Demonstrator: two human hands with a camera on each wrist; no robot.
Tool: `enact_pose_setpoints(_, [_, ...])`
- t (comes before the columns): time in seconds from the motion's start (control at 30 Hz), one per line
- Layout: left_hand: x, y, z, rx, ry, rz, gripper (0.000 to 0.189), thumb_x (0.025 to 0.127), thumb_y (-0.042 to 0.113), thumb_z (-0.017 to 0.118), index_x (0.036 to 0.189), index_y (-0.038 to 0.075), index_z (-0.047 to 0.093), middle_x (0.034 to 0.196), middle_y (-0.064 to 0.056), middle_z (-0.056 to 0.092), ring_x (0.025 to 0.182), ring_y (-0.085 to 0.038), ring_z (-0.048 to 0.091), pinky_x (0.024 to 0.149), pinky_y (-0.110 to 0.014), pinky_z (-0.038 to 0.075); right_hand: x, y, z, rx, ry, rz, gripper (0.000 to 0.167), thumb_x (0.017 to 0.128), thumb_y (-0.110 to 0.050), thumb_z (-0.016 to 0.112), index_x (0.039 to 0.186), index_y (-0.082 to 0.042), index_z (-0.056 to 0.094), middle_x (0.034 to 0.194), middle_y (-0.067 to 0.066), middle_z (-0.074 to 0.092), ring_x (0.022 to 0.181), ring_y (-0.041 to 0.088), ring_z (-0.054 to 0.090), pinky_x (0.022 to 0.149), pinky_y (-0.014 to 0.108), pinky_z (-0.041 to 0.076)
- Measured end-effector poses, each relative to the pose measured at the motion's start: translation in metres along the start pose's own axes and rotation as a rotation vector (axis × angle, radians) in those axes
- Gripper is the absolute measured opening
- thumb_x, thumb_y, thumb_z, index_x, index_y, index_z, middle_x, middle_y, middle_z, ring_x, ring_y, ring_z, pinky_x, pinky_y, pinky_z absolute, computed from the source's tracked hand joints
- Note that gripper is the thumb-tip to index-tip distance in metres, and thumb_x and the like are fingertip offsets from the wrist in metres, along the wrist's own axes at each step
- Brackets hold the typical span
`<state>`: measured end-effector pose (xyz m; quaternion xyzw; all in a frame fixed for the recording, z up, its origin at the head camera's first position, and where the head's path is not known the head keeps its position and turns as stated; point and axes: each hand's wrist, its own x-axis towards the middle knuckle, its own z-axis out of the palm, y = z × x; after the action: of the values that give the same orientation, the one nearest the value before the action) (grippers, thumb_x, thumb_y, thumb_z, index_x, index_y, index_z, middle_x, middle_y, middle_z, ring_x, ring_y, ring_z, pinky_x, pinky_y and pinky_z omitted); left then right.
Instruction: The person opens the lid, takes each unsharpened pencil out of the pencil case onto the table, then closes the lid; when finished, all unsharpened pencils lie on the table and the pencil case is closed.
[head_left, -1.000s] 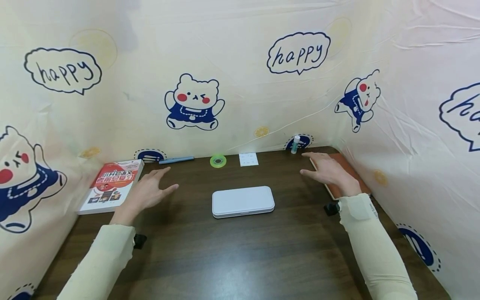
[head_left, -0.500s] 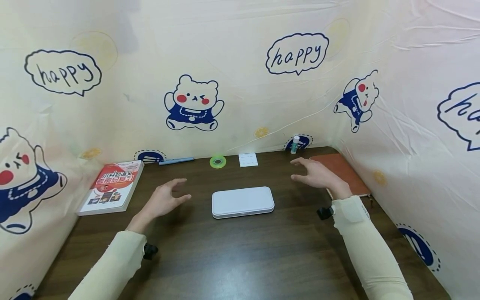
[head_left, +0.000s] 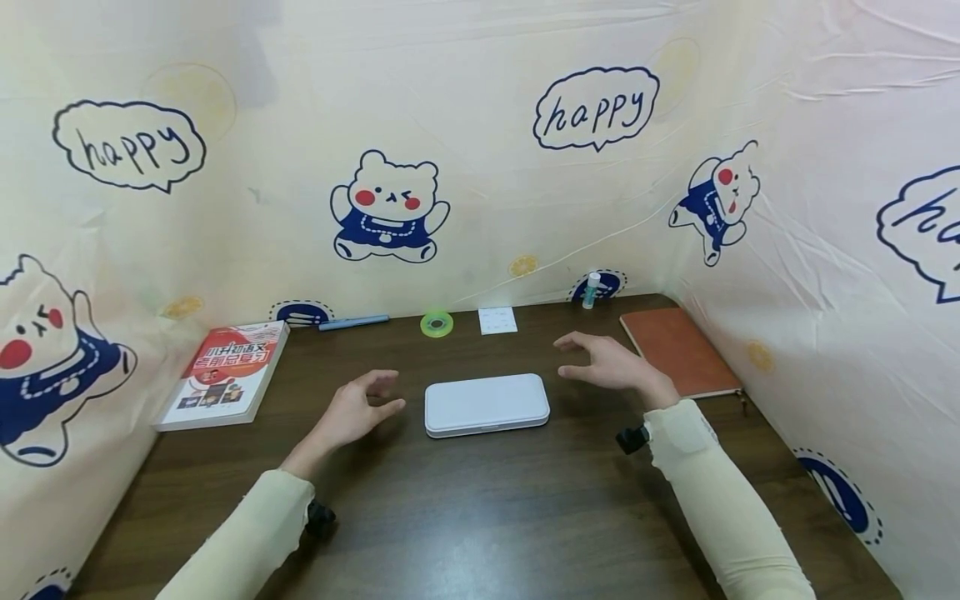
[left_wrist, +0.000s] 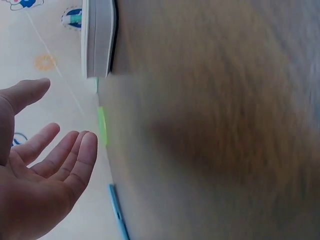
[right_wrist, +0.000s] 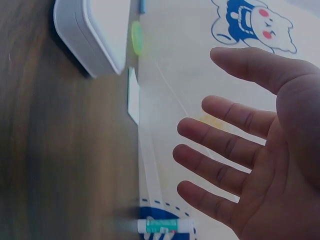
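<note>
A flat white case [head_left: 487, 404] with rounded corners lies closed in the middle of the table. Just left of it hovers my left hand [head_left: 352, 414], fingers spread and holding nothing. My right hand [head_left: 606, 363] is off the case's right end, also bare, with thumb and fingers apart. In the left wrist view the case [left_wrist: 99, 37] shows end-on beyond the left hand [left_wrist: 47, 175]. The right wrist view has the case [right_wrist: 92, 35] at top left, and the right hand [right_wrist: 250, 145] with its palm showing and fingers extended.
Along the back edge lie a blue pen [head_left: 354, 322], a green tape roll [head_left: 437, 323], a white paper square [head_left: 497, 319] and an upright glue stick [head_left: 591, 291]. A red-and-white book [head_left: 225, 372] sits left, a brown notebook [head_left: 678, 350] right. Printed cloth [head_left: 480, 108] walls the table.
Both hands have moved inward toward the white case, the left one rightward and the right one leftward off the brown notebook. The case and other objects stay put.
</note>
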<state>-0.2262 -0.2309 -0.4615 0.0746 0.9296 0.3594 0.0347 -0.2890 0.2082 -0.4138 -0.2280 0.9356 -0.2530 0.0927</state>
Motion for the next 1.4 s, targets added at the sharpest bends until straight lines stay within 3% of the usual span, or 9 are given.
enact_pose_setpoints(0.4, [-0.001, 0.019, 0.025, 0.009, -0.020, -0.005, 0.071, 0.087, 0.038, 0.077, 0.146, 0.011, 0.048, 0.145, -0.014, 0.054, 0.123, -0.031, 0.060, 0.102, -0.053, 0.047, 0.013, -0.012, 0.029, 0.011, -0.072, -0.087, 0.050, 0.095, -0.035, 0.068, 0.139, -0.014, 0.056, 0.141, 0.007, 0.060, 0.133, 0.029, 0.053, 0.108, 0.050, 0.045])
enact_pose_setpoints(0.77, [0.003, 0.026, 0.040, 0.035, -0.053, 0.002, 0.080, 0.085, 0.043, 0.078, 0.149, 0.010, 0.044, 0.147, -0.016, 0.051, 0.125, -0.032, 0.059, 0.101, -0.051, 0.049, 0.019, -0.027, 0.047, 0.008, -0.113, -0.136, 0.049, 0.095, -0.034, 0.068, 0.137, -0.012, 0.057, 0.139, 0.006, 0.060, 0.128, 0.024, 0.056, 0.108, 0.047, 0.045])
enact_pose_setpoints(1.2, [0.008, 0.031, 0.053, 0.083, -0.093, 0.059, 0.095, 0.078, 0.045, 0.084, 0.152, 0.006, 0.039, 0.143, -0.018, 0.051, 0.115, -0.029, 0.060, 0.097, -0.046, 0.050, 0.025, -0.031, 0.068, -0.086, -0.149, -0.123, 0.060, 0.085, -0.039, 0.078, 0.139, -0.022, 0.056, 0.148, 0.006, 0.051, 0.138, 0.028, 0.045, 0.114, 0.051, 0.037])
enact_pose_setpoints(1.4, [0.009, 0.036, 0.058, 0.114, -0.091, 0.096, 0.094, 0.078, 0.040, 0.085, 0.151, 0.002, 0.039, 0.148, -0.022, 0.046, 0.133, -0.038, 0.049, 0.108, -0.053, 0.042, 0.024, -0.039, 0.073, -0.101, -0.156, -0.139, 0.066, 0.083, -0.039, 0.080, 0.142, -0.021, 0.054, 0.153, 0.010, 0.046, 0.142, 0.031, 0.041, 0.115, 0.053, 0.035])
